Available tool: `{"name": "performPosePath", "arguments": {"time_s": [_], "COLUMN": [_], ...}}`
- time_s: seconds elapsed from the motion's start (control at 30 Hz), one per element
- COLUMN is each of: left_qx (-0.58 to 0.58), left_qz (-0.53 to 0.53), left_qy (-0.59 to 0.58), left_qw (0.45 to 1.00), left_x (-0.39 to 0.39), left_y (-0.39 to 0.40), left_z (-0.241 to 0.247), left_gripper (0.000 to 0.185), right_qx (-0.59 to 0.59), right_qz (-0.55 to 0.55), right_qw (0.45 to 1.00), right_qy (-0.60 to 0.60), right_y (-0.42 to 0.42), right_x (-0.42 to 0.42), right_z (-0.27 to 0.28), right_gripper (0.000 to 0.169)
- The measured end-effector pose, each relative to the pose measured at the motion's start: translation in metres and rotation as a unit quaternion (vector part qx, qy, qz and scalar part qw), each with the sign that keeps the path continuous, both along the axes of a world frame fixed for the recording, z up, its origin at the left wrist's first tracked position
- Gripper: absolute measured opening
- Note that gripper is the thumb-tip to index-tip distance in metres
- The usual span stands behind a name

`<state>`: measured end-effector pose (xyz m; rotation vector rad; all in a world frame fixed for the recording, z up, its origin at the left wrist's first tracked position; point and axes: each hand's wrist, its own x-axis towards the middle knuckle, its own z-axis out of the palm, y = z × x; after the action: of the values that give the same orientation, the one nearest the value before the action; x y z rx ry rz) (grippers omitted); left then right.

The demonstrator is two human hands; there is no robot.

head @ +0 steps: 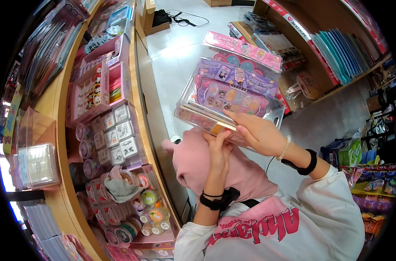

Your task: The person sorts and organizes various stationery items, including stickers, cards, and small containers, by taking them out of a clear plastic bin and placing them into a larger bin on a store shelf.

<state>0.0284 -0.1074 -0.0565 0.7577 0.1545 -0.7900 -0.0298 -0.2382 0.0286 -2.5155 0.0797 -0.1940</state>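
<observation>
A clear plastic bin [181, 109] rests tilted over my lap, on pink cloth [198, 160]. Inside stand flat toy sets in blister packs, a purple-headed pack [237, 76] in front and a pink-headed pack [242, 49] behind it. My right hand [260, 132] lies over the bin's near edge, fingers on the front purple pack and thumb down the near side. From below, my left hand [219, 145] holds the near wall, fingertips by a yellow patch [221, 128]. Its thumb is partly hidden.
On the left, a wooden shelf [145, 120] carries boxed stamps [119, 133], small jars [149, 197], a grey cloth [123, 186] and pink trays. To the right, another shelf holds teal folders [341, 55]. Black cables [185, 19] lie on the tiled floor [162, 68].
</observation>
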Motion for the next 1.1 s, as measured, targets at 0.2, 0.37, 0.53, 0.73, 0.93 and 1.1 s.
{"name": "performPosePath", "arguments": {"time_s": [0.2, 0.37, 0.53, 0.73, 0.93, 1.1], "left_qx": [-0.026, -0.062, -0.031, -0.060, -0.044, -0.036], "left_qz": [0.002, -0.015, 0.018, 0.078, 0.086, 0.100], "left_qy": [-0.005, -0.008, -0.059, -0.035, -0.004, -0.043], "left_qw": [1.000, 0.998, 0.998, 0.995, 0.995, 0.993], "left_x": [0.000, 0.002, -0.005, -0.007, -0.006, -0.003], "left_y": [0.000, 0.003, 0.002, 0.005, 0.006, 0.003], "left_z": [0.003, -0.001, -0.001, -0.006, 0.014, 0.013], "left_gripper": [0.054, 0.062, 0.057, 0.058, 0.062, 0.052], "right_qx": [-0.009, -0.019, -0.011, -0.057, -0.093, -0.111], "right_qz": [0.008, 0.000, 0.017, 0.036, 0.042, 0.007], "right_qw": [0.999, 1.000, 0.997, 0.997, 0.995, 0.994], "right_qy": [0.036, 0.004, 0.076, 0.024, -0.009, -0.005], "right_y": [-0.002, 0.006, 0.017, 0.028, 0.030, 0.028], "right_x": [0.002, 0.003, 0.003, -0.005, -0.012, -0.011], "right_z": [0.003, 0.008, 0.020, 0.020, 0.020, 0.022], "right_gripper": [0.044, 0.043, 0.047, 0.054, 0.055, 0.053]}}
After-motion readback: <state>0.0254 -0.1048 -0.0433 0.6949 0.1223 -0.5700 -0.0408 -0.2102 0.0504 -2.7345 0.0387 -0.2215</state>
